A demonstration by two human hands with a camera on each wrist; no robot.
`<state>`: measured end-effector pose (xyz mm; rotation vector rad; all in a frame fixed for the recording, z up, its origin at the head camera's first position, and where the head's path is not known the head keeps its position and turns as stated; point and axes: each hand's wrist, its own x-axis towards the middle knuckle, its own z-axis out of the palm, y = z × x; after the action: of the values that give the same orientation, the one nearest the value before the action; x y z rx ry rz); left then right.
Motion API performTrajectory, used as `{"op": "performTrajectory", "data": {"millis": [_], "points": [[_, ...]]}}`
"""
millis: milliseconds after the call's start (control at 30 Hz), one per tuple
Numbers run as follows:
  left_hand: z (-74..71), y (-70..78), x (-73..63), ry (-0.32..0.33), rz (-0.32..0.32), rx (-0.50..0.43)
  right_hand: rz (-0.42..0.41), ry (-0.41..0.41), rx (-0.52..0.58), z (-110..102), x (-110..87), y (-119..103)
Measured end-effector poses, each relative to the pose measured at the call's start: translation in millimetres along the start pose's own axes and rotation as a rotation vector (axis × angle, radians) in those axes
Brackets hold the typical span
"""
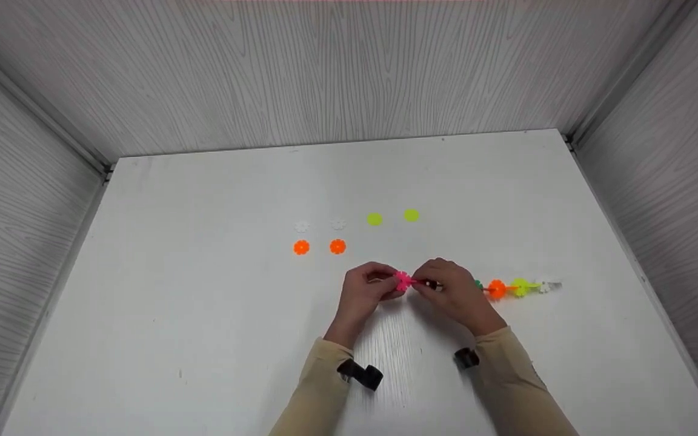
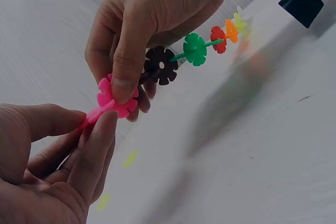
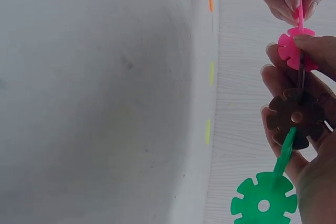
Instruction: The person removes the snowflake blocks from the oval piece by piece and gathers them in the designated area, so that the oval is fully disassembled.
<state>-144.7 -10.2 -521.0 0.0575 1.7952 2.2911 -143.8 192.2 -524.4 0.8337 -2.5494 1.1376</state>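
My left hand pinches a pink notched snowflake disc between thumb and fingers. Slotted against it at a right angle is a second pink disc, which my right hand grips under its thumb. From there a chain of joined discs runs off to the right, past the right palm: black, green, red, orange, yellow-green and white at the far end. Right fingers lie behind the black disc. In the head view, the right hand hides part of the chain.
Loose discs lie flat beyond the hands on the white table: two orange, two white and two yellow-green. Wood-grain panels enclose the table at the back and both sides. Each wrist wears a black camera mount.
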Motion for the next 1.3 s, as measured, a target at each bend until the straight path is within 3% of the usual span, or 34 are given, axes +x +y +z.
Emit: {"op": "performTrajectory", "data": {"millis": [400, 800, 1100, 1300], "points": [[-2.5, -1.9, 1.1, -0.017, 0.013, 0.073, -0.067, -0.028, -0.048, -1.1, -0.7, 2.1], [-4.7, 2.1, 0.4, 0.014, -0.049, 0.056, -0.042, -0.076, -0.040, -2.4, 1.0, -1.0], [-5.1, 2.5, 2.6, 0.000, -0.069, 0.013, -0.052, -0.083, -0.037, -4.3, 1.1, -1.4], [-8.6, 6.4, 4.5, -0.006, -0.123, 0.011, -0.048, -0.106, -0.035, -4.9, 3.1, -4.3]]}}
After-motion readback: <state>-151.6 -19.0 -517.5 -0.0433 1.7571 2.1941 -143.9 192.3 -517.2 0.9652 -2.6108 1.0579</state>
